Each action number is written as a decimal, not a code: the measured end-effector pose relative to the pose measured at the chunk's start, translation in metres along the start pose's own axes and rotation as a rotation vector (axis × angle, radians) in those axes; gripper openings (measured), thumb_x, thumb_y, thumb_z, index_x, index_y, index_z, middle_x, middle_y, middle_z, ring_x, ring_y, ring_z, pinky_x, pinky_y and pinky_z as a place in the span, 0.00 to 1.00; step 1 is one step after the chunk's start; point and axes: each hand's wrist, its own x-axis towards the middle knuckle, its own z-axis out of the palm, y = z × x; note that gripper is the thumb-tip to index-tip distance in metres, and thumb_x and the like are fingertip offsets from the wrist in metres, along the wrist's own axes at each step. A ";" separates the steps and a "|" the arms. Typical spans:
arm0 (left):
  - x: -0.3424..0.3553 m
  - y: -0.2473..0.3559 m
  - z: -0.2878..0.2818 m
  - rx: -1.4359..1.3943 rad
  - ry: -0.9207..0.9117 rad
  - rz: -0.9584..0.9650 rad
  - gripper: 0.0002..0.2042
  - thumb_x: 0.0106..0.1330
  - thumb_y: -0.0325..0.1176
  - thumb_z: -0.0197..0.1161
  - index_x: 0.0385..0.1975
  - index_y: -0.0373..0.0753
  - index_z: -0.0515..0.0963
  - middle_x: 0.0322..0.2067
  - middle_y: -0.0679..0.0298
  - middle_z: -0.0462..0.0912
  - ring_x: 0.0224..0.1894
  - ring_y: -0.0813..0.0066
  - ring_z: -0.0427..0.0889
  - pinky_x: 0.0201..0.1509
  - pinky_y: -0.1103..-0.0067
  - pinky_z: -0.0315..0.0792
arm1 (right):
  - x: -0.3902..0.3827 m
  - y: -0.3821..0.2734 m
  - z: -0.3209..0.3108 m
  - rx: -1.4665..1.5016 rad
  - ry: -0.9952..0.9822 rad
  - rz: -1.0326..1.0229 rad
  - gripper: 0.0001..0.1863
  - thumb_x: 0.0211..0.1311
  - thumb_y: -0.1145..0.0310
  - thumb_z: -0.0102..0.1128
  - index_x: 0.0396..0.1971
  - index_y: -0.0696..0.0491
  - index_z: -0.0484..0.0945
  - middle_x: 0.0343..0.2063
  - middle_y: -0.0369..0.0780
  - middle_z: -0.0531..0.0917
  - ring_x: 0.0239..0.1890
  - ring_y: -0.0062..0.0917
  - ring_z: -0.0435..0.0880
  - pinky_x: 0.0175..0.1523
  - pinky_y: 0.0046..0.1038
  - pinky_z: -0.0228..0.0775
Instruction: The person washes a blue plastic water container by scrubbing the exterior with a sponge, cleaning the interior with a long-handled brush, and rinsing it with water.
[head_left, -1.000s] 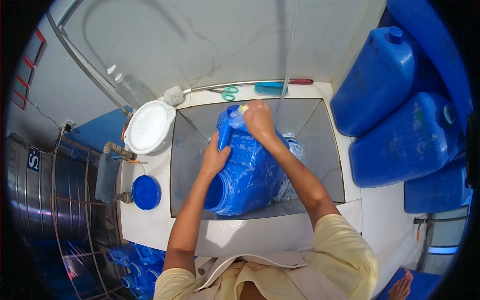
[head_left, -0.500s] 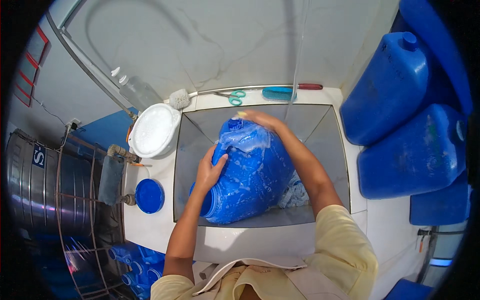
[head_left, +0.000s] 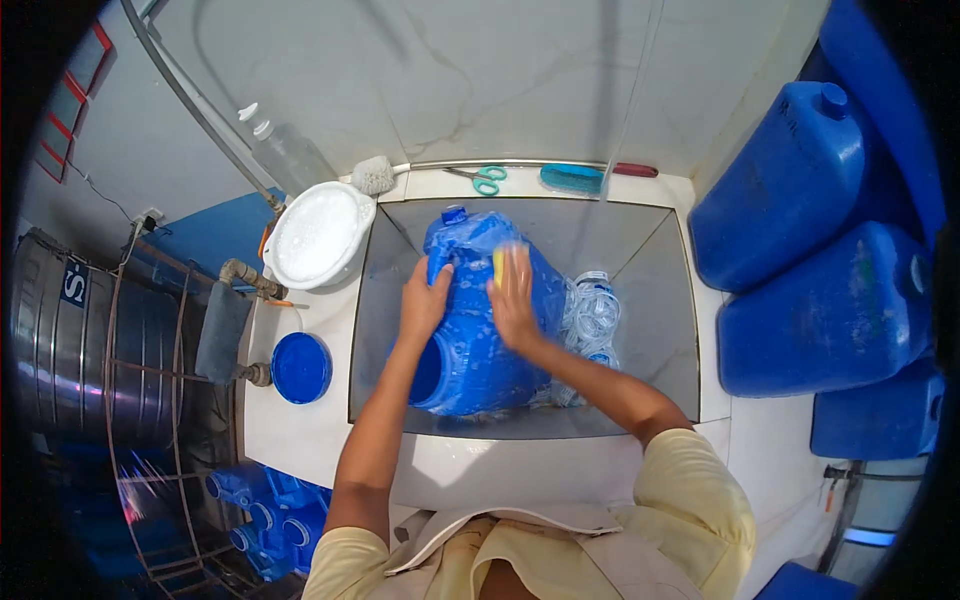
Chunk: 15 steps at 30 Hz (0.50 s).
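Observation:
A large blue water jug (head_left: 470, 345), wet with suds, leans in the grey sink (head_left: 650, 310), its small capped spout at the far end and its wide round mouth facing near left. My left hand (head_left: 426, 300) is closed around the jug's handle. My right hand (head_left: 515, 300), somewhat blurred, presses a yellow sponge (head_left: 499, 266) to the jug's upper side. Beside the jug in the sink lies a heap of clear and white plastic rings or caps (head_left: 595, 315); their exact kind is hard to make out.
On the counter's left are a white basin (head_left: 368, 215) of suds and a blue lid (head_left: 301, 367). Scissors (head_left: 488, 180), a teal brush (head_left: 571, 179) and a white round brush (head_left: 373, 175) lie along the back ledge. Big blue containers (head_left: 780, 190) stand at right. A thin water stream (head_left: 625, 100) falls behind.
My right hand has come from the jug's far spout end back toward me onto its upper side. The jug has shifted slightly, baring more of the plastic heap. My left hand keeps its hold.

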 end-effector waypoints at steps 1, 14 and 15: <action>-0.004 0.011 0.009 -0.001 -0.011 0.033 0.20 0.62 0.43 0.54 0.45 0.33 0.71 0.32 0.45 0.80 0.37 0.49 0.80 0.41 0.67 0.71 | 0.021 0.006 -0.008 0.016 0.014 0.010 0.29 0.61 0.71 0.45 0.62 0.61 0.51 0.61 0.53 0.54 0.66 0.46 0.48 0.68 0.39 0.38; -0.018 -0.016 -0.009 0.139 0.109 -0.071 0.24 0.64 0.44 0.49 0.48 0.25 0.67 0.41 0.36 0.74 0.46 0.42 0.73 0.49 0.59 0.66 | 0.134 -0.127 0.004 0.521 -0.364 -0.211 0.13 0.49 0.72 0.48 0.36 0.58 0.74 0.35 0.47 0.76 0.41 0.42 0.74 0.48 0.35 0.66; -0.015 -0.011 0.000 0.121 0.070 -0.037 0.25 0.64 0.44 0.50 0.49 0.24 0.66 0.41 0.36 0.74 0.46 0.42 0.73 0.49 0.60 0.66 | 0.153 -0.136 0.023 0.487 -0.414 -0.265 0.17 0.51 0.71 0.49 0.42 0.58 0.73 0.43 0.48 0.75 0.48 0.41 0.72 0.54 0.35 0.64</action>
